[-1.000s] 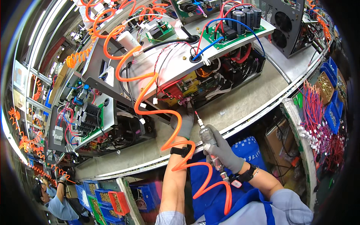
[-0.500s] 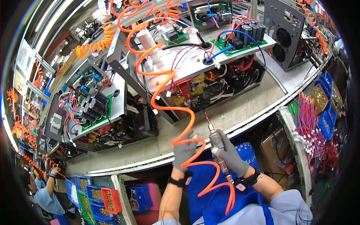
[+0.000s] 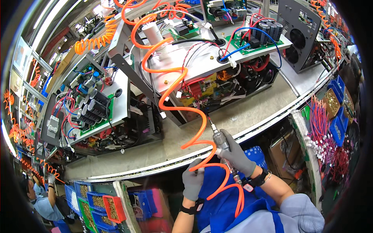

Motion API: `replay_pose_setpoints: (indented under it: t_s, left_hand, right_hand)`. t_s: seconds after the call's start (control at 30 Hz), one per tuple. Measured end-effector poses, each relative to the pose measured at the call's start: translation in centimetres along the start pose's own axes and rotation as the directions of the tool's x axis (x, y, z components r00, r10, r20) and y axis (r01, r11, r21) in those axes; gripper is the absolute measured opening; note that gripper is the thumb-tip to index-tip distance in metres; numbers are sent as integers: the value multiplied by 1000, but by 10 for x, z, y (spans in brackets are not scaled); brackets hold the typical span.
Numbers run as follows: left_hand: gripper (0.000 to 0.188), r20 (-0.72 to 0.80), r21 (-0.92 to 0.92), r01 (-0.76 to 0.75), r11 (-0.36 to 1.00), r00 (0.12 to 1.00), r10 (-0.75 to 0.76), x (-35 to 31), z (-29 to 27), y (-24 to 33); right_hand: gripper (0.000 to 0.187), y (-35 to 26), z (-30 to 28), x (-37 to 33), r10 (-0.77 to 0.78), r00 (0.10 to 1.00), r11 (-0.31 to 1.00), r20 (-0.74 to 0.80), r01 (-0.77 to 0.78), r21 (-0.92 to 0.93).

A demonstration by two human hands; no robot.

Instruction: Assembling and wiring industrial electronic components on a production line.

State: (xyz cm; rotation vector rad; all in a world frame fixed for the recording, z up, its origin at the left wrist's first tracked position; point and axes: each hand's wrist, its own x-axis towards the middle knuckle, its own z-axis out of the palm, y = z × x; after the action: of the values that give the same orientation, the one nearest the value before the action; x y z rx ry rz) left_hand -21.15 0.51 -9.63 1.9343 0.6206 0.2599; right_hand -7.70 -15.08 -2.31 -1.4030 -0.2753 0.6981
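Note:
My right hand (image 3: 239, 158), in a grey glove, is wrapped round a pneumatic screwdriver (image 3: 220, 138). The tool's thin bit tilts up and away, toward the lower front of an open power unit (image 3: 171, 83), apart from it. An orange coiled air hose (image 3: 191, 110) loops across the view and down past the tool. My left hand (image 3: 193, 180), also gloved in grey, hangs in front of the bench edge beside the hose. Its fingers are curled in, and what they may hold is hidden. On the unit's metal top sit a green circuit board (image 3: 254, 48) with black capacitors and a white cylinder (image 3: 152, 34).
A second open unit (image 3: 103, 116) stands left on the bench (image 3: 151, 152). At the right is a grey fan panel (image 3: 297, 31). Red (image 3: 112, 209) and blue screw bins sit lower left; red and blue wire bundles (image 3: 320, 120) hang right. A co-worker (image 3: 46, 200) is far left.
My left hand has dropped down toward me from the bench edge, and its fingers have curled in. The right hand and screwdriver have shifted slightly down and left. The view has moved a little.

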Motion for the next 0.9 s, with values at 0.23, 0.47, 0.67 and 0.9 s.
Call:
replay_pose_setpoints:
  t_s: [0.23, 0.47, 0.67, 0.9]
  left_hand:
    - [27, 12, 72, -42, 997, 999, 41, 4, 8, 13]
    - [25, 29, 80, -124, 989, 992, 122, 6, 12, 21]
    - [27, 51, 171, -209, 963, 978, 203, -2, 17, 28]
    - [33, 461, -261, 306, 916, 873, -161, -22, 43, 42]
  right_hand:
    - [77, 23, -21, 11, 51, 993, 881, 107, -95, 463]
    - [80, 35, -25, 20, -344, 939, 902, 28, 338, -270]
    - [60, 57, -30, 18, -232, 866, 410, 443, -326, 852]
    - [48, 41, -36, 15, -125, 930, 561, 345, -221, 798]
